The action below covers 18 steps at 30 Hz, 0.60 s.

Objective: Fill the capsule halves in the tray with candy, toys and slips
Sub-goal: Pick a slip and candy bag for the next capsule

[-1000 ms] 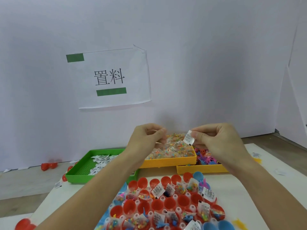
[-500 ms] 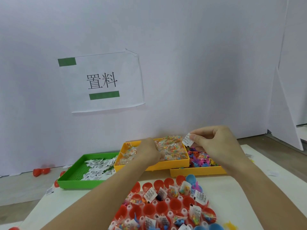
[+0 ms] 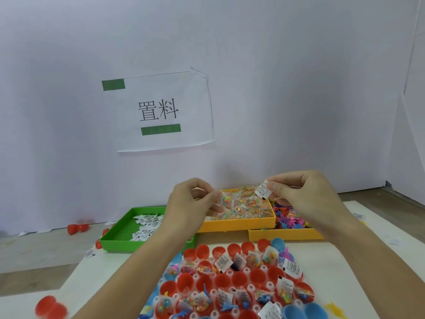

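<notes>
Red capsule halves [image 3: 239, 278] fill most of the tray [image 3: 247, 270] at the bottom centre of the frame, with a few blue halves [image 3: 293, 313] at its lower right and one at its upper right corner. Many cups already carry clear candy packets, small plastic toys and printed slips; several in the middle rows stand bare. Two loose red halves [image 3: 51, 307] lie blurred at the lower left.

Above the tray, both forearms reach up into mid-frame. The left hand [image 3: 190, 203] is pinched closed, thumb against fingers, on a clear candy packet [image 3: 224, 201] of coloured bits, held over the candy bin [image 3: 239, 223], an orange box heaped with the same packets. The right hand [image 3: 305, 194] is likewise pinched closed, gripping a white printed slip [image 3: 262, 189] between thumb and forefinger, just right of the packet and apart from it.

Left of the orange box sits a green bin [image 3: 119, 236] scattered with slips; at right, a second orange bin [image 3: 285, 234] holds bright toys. Farther back, a white wall bears a paper sign [image 3: 161, 111] with black characters and two green bars.
</notes>
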Each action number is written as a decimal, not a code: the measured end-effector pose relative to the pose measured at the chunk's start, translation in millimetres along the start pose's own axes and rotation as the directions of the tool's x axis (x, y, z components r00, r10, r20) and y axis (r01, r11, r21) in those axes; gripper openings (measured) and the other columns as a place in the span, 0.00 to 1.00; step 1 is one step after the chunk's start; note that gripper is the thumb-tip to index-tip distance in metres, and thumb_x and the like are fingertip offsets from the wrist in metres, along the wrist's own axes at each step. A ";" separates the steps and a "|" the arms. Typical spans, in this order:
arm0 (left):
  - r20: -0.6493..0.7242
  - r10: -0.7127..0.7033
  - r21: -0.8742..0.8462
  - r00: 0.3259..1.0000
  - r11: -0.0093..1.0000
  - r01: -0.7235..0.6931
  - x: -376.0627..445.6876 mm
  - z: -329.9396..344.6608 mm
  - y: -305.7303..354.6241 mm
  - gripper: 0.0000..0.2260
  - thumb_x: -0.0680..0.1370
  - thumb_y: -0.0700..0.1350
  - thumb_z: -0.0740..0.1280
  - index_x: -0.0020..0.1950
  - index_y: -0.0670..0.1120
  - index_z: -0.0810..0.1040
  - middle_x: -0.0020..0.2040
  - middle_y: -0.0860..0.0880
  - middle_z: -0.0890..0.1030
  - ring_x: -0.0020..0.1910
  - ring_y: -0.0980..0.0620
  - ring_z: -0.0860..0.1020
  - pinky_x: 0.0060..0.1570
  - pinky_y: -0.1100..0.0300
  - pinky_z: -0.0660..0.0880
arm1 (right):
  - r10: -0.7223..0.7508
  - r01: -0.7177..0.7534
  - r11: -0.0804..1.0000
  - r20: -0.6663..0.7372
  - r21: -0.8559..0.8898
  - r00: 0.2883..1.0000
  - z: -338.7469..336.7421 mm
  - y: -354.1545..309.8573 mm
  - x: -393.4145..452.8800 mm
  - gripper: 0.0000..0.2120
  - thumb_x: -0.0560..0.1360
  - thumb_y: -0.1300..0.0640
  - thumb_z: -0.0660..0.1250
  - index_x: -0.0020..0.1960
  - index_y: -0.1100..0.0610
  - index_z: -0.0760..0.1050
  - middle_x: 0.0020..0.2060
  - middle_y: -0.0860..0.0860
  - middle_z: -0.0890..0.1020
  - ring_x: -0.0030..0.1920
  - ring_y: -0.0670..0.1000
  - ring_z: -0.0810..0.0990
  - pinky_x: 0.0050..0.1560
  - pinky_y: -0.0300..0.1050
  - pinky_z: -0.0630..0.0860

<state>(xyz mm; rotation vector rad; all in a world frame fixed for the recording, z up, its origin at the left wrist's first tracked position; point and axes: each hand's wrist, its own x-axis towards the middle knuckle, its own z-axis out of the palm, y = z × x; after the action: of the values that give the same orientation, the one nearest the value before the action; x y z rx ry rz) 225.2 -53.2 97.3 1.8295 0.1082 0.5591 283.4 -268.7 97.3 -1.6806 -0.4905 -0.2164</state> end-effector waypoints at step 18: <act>-0.215 -0.189 0.043 0.958 0.978 0.203 46.5 4.0 -23.3 0.05 0.72 0.39 0.76 0.38 0.41 0.81 0.39 0.40 0.84 0.33 0.46 0.81 0.38 0.55 0.80 | -0.019 0.019 0.999 0.007 -0.043 1.000 5.3 -5.4 -4.2 0.09 0.75 0.58 0.73 0.41 0.44 0.83 0.35 0.40 0.86 0.39 0.40 0.85 0.36 0.32 0.79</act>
<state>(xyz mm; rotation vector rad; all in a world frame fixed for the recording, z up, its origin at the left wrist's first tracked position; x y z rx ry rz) 272.6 -32.7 89.8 1.7928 0.4511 0.6127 276.6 -263.8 99.4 -1.7194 -0.5101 -0.2372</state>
